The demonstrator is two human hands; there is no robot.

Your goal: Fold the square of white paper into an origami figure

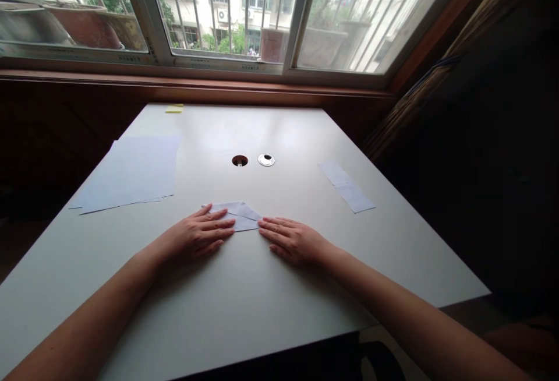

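A folded sheet of white paper (244,216) lies flat on the white table (244,293), with slanted fold edges along its top. My left hand (203,230) rests on its left part, fingers stretched out and a little apart, covering that end. At the paper's right tip, my right hand (293,237) lies with its fingers extended flat, the fingertips touching the edge. Neither hand grips the paper; both press on it from above.
Several loose white sheets (135,171) lie at the left. A creased paper strip (347,187) is on the right. Past the folded paper are a round cable hole (240,161) and its metal cover (266,160). A yellow sticky pad (174,108) sits at the far edge, below a barred window.
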